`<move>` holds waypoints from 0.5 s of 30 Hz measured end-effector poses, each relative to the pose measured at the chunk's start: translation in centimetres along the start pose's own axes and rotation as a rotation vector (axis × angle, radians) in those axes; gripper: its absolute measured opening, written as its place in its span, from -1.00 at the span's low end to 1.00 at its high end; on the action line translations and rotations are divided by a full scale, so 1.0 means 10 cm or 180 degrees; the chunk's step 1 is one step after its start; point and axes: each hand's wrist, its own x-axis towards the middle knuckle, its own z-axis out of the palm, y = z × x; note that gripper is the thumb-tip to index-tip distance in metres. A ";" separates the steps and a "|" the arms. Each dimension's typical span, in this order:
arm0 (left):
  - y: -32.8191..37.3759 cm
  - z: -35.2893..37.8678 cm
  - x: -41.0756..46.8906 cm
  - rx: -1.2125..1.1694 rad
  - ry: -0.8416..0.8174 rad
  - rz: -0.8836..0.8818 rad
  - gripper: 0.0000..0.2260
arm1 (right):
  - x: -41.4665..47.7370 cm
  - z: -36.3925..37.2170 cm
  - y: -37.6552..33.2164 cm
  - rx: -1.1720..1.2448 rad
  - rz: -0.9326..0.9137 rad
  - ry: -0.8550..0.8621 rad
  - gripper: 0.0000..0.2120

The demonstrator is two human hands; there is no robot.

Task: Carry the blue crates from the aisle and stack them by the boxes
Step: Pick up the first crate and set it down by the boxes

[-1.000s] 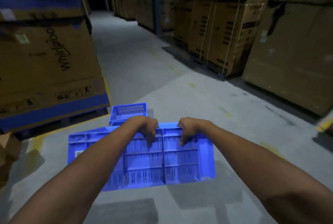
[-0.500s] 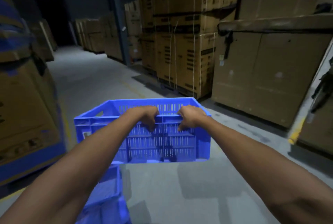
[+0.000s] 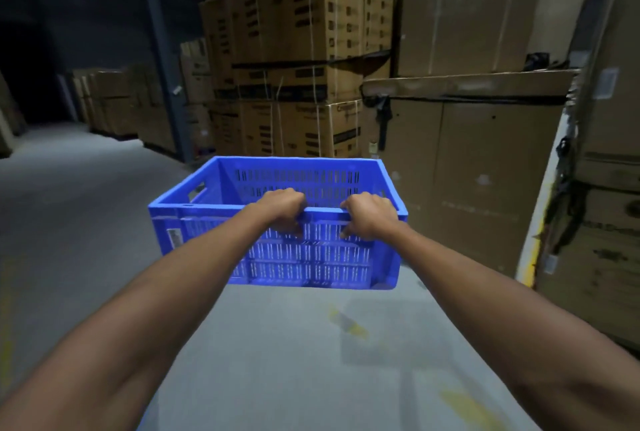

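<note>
A blue crate (image 3: 311, 257) of moulded plastic is held in the air above the grey concrete floor (image 3: 277, 354), level and upright with its open top showing. It is rectangular, with a thick smooth rim, ribbed walls pierced by rows of narrow vertical slots, and a cut-out handle slot in its left end wall. A small pale label (image 3: 174, 238) sits near the left corner of its near wall. Both hands grip the near long rim close to its middle, a short gap of rim between them. The left hand (image 3: 282, 210) is curled over the rim with its fingers down the outer wall, and the right hand (image 3: 369, 214) clasps it the same way. Both bare forearms reach out nearly straight. Beyond the crate's far edge stand tall stacks of brown cardboard boxes (image 3: 298, 84), printed with dark markings and bound with thin pale straps. To the right, just beside the crate's far right corner, is a large plain carton (image 3: 485, 167) with a dented top edge and dark banding. A dark steel column (image 3: 162, 49) rises at the left of the stacks. Worn yellow paint marks (image 3: 349, 325) streak the floor below the crate, whose soft shadow lies beside them. The floor looks smooth and matt, and the lighting is dim.
</note>
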 end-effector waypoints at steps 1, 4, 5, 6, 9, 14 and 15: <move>-0.05 0.03 0.28 -0.0006 0.0014 0.0051 -0.69 | 0.21 0.06 0.13 -0.0004 0.0056 0.0012 -0.68; -0.21 0.12 1.15 -0.0012 0.0097 0.0219 -0.67 | 0.88 0.23 0.52 -0.0067 0.0197 0.0029 -0.66; -0.27 0.14 1.46 -0.0013 0.0101 0.0271 -0.67 | 1.12 0.28 0.64 -0.0101 0.0246 0.0042 -0.65; -0.33 0.16 1.77 -0.0016 0.0104 0.0323 -0.68 | 1.35 0.32 0.77 -0.0136 0.0300 0.0048 -0.65; -0.48 0.17 2.68 -0.0033 0.0151 0.0460 -0.68 | 2.04 0.43 1.17 -0.0190 0.0503 0.0054 -0.65; -0.47 0.18 4.06 0.0043 0.0351 0.0751 -0.69 | 2.94 0.62 1.94 -0.0182 0.0886 0.0056 -0.68; -0.45 0.18 4.33 0.0038 0.0368 0.0813 -0.70 | 3.11 0.66 2.12 -0.0174 0.0953 0.0054 -0.67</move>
